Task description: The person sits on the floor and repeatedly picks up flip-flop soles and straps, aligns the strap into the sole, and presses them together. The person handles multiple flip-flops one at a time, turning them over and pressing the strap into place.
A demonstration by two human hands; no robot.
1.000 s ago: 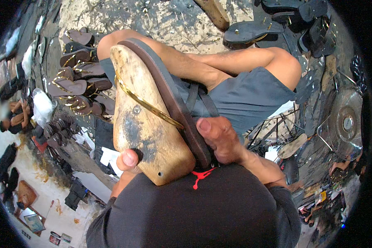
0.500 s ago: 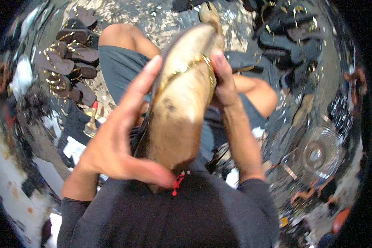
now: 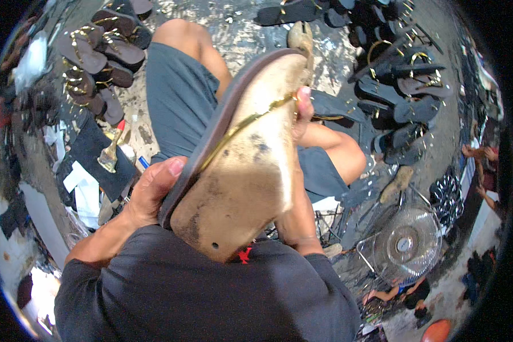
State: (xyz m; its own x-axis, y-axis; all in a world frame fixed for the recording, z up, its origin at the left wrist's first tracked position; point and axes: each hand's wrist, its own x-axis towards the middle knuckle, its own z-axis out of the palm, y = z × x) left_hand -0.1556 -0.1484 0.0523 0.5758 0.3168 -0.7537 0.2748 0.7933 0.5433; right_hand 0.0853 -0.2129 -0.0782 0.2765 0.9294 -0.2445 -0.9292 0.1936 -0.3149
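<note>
I hold the wooden shoe form (image 3: 251, 171) close in front of my chest, its heel end near me and its toe pointing far, above my knees. A brown sandal sole (image 3: 211, 134) sits along its left edge and a thin gold strap (image 3: 251, 118) crosses the wood. My left hand (image 3: 151, 191) is closed around the sole edge near the heel, thumb pressing on the rim. My right hand (image 3: 296, 188) grips the right side from behind, one fingertip touching the strap at the far end (the palm is hidden, so I cannot tell how tightly). I think the strap must stay flat while the sole is pressed evenly. Finished sandals (image 3: 97, 51) lie far left, a fan (image 3: 407, 245) near right.
</note>
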